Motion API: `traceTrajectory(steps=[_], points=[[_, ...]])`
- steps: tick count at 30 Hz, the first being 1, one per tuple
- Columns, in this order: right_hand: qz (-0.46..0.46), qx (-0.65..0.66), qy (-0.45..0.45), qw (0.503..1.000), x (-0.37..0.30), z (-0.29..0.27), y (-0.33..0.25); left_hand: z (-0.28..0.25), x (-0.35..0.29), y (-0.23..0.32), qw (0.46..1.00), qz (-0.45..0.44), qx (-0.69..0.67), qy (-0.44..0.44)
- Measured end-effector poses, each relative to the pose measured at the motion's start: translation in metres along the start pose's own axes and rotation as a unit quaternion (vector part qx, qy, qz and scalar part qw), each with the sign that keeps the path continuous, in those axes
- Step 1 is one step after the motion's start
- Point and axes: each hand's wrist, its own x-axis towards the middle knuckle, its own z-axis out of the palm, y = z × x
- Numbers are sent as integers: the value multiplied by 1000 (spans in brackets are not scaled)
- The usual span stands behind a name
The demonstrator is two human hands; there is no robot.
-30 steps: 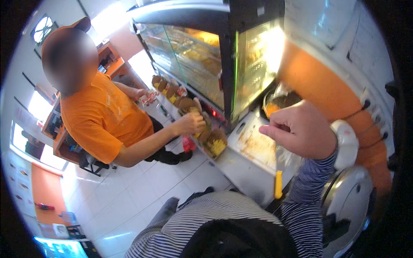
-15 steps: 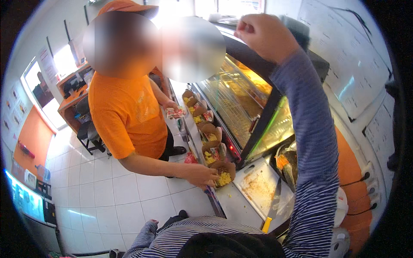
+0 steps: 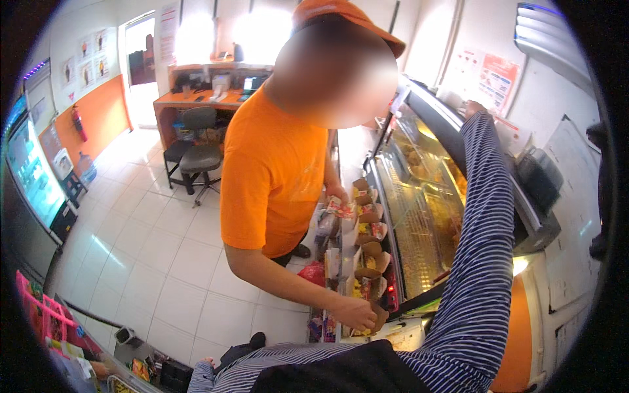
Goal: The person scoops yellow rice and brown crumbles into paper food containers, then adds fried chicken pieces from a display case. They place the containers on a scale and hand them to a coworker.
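Observation:
My right arm reaches far forward over the glass-fronted food warmer point(image 3: 419, 216). At its far top, my right hand point(image 3: 472, 109) is beside some small white items point(image 3: 449, 98); its fingers are too small and partly hidden to read. Low at my left side hangs my left hand point(image 3: 208, 361), mostly covered by the sleeve and apart from anything I can make out. Several brown cardboard food boxes point(image 3: 375, 257) with yellow food stand in a row along the counter before the warmer. A co-worker's hand point(image 3: 357, 313) touches the nearest box.
A co-worker in an orange shirt point(image 3: 272, 177) stands close on the left of the counter, holding red-and-white packets point(image 3: 341, 207). Behind are a black office chair point(image 3: 200, 147) and an orange desk point(image 3: 196, 98). A lit drinks fridge point(image 3: 36, 173) stands far left.
My right arm has stretched farther forward, its hand moving from above the warmer's near side to its far top. The view has swung left and up. The co-worker's hand stays at the nearest box.

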Motion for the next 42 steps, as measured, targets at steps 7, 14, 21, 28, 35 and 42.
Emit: traceTrajectory(steps=[7, 14, 21, 28, 35, 42], points=[[79, -128, -13, 989, -23, -21, -25, -7, -10, -12, 998, -10, -45, 31], [119, -105, 106, 982, -1, -16, -8, 3, -3, -7, 998, -10, -52, 33], [34, -64, 148, 986, 45, -10, 27, 5, -7, -16, 998, -18, -58, 35], [26, 129, 264, 955, 47, -35, 40, 7, -5, -22, 997, -20, -62, 41], [2, -60, 584, 810, 27, -90, 21, -9, 15, 11, 995, 37, -80, 56], [-215, 543, 256, 770, -83, -136, -32, 18, -45, 210, 953, 226, -168, -115]])
